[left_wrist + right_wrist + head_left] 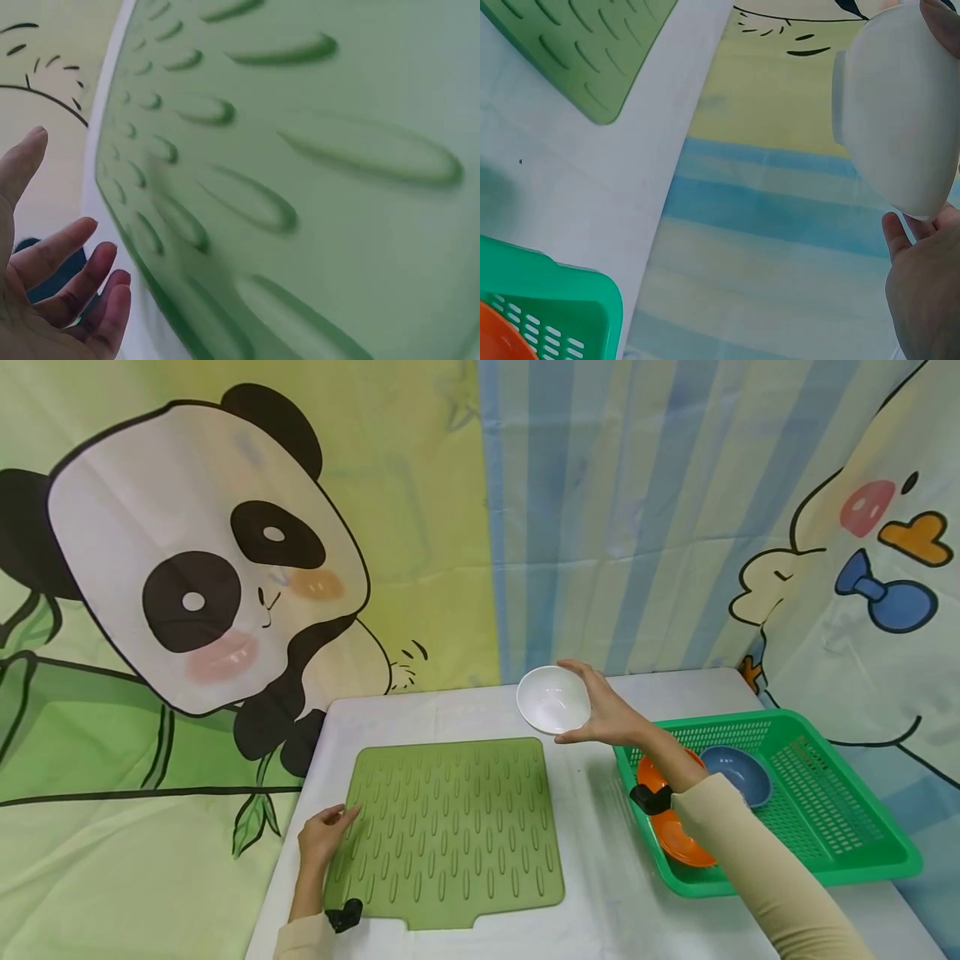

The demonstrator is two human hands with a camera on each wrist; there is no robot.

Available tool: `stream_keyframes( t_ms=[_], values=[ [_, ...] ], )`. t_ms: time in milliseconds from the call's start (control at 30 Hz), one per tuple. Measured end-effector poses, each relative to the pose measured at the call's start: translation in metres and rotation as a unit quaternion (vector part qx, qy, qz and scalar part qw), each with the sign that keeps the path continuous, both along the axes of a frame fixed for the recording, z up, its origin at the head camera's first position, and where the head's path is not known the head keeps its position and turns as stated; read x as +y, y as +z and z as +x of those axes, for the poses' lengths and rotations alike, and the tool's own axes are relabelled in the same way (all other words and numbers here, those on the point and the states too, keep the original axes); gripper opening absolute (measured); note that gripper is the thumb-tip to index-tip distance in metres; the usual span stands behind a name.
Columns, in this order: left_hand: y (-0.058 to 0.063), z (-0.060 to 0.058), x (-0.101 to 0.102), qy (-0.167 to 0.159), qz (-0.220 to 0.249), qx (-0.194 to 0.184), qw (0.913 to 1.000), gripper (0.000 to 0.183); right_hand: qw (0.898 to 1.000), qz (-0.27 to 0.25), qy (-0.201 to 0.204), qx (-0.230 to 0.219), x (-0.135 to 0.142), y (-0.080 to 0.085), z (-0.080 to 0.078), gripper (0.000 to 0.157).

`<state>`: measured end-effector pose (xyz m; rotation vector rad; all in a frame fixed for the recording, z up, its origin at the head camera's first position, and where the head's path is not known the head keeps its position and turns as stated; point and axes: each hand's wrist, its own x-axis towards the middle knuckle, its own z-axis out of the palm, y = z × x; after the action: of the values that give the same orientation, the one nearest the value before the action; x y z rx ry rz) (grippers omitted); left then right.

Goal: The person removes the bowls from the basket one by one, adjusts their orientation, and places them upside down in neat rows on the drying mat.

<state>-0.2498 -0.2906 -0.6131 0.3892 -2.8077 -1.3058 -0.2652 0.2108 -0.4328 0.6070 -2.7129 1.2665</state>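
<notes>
My right hand holds a small white bowl by its rim, raised over the back of the table with its hollow facing me. In the right wrist view the outside of the white bowl shows, gripped between thumb and fingers. At the left edge of a green ridged drying mat, my left hand lies with loosely bent fingers. The left wrist view shows that left hand holding nothing, its fingers spread beside the mat.
On the right stands a green plastic basket. Inside it are orange bowls, partly hidden by my right forearm, and a blue bowl. A white cloth covers the table. Cartoon-printed curtains hang behind it.
</notes>
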Motion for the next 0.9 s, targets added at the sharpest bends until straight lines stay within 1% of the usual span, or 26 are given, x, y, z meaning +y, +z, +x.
stream_keyframes(
  t_ms=[100,167,233,333,367,400,500,567,600,633,700,767,833,867,900],
  values=[
    [0.010,-0.004,0.009,-0.009,0.011,0.007,0.9999,0.065,1.000,-0.001,0.002,-0.003,-0.004,0.003,0.002,0.113],
    [0.018,-0.007,0.019,-0.017,0.025,0.011,0.9995,0.063,1.000,-0.005,0.009,-0.003,-0.009,0.011,0.008,0.111],
    [0.027,-0.011,0.033,-0.027,0.032,0.023,0.9989,0.061,1.000,-0.012,0.016,-0.003,-0.014,0.020,0.014,0.109],
    [0.046,-0.019,0.061,-0.059,0.045,0.037,0.9965,0.062,1.000,-0.019,0.025,-0.003,-0.020,0.030,0.021,0.106],
    [0.052,-0.021,0.072,-0.072,0.051,0.040,0.9953,0.064,0.999,-0.020,0.025,-0.005,-0.021,0.031,0.021,0.106],
    [0.059,-0.024,0.083,-0.085,0.057,0.042,0.9939,0.066,0.999,-0.017,0.028,-0.004,-0.021,0.028,0.018,0.106],
    [0.080,-0.031,0.117,-0.133,0.102,0.033,0.9853,0.076,0.999,-0.015,0.030,0.001,-0.017,0.016,0.010,0.110],
    [0.095,-0.034,0.139,-0.167,0.150,0.021,0.9742,0.078,0.999,-0.015,0.031,0.005,-0.014,0.007,0.004,0.111],
    [0.103,-0.036,0.150,-0.184,0.181,0.013,0.9661,0.077,0.999,-0.015,0.033,0.008,-0.013,0.003,0.001,0.112],
    [0.110,-0.037,0.160,-0.202,0.212,0.003,0.9561,0.075,0.999,-0.018,0.032,0.008,-0.013,0.002,0.001,0.112],
    [0.125,-0.040,0.180,-0.234,0.273,-0.019,0.9329,0.071,0.999,-0.020,0.033,0.010,-0.013,0.001,0.001,0.112],
    [0.137,-0.042,0.197,-0.257,0.321,-0.040,0.9106,0.067,0.999,-0.020,0.031,0.009,-0.014,0.002,0.002,0.112],
    [0.145,-0.045,0.210,-0.277,0.347,-0.056,0.8945,0.067,0.999,-0.020,0.032,0.011,-0.015,0.002,0.002,0.112],
    [0.148,-0.046,0.215,-0.284,0.357,-0.063,0.8875,0.068,0.999,-0.019,0.032,0.013,-0.015,0.002,0.003,0.112],
    [0.151,-0.047,0.220,-0.290,0.364,-0.068,0.8827,0.069,0.999,-0.019,0.033,0.014,-0.015,0.002,0.003,0.112]
  ],
)
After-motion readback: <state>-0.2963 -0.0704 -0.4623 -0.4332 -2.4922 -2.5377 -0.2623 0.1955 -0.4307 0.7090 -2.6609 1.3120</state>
